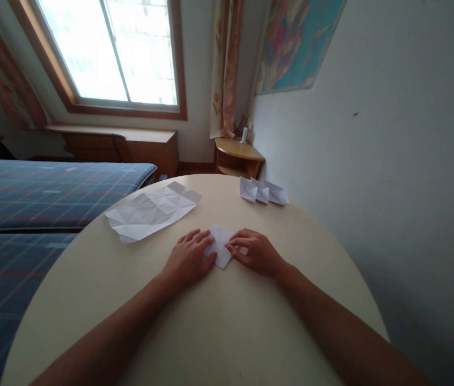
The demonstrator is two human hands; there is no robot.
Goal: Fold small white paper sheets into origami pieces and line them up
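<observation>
A small folded piece of white paper lies on the round table between my hands. My left hand rests on its left side, fingers spread and lying flat, with the thumb at the lower edge. From the right, my right hand pinches the paper's right edge between thumb and forefinger. Creases on the piece are too faint to follow in full.
On the cream table, a creased, unfolded white sheet lies at the back left. Several folded paper pieces stand overlapping at the back right. A bed adjoins the left side; a wall is on the right.
</observation>
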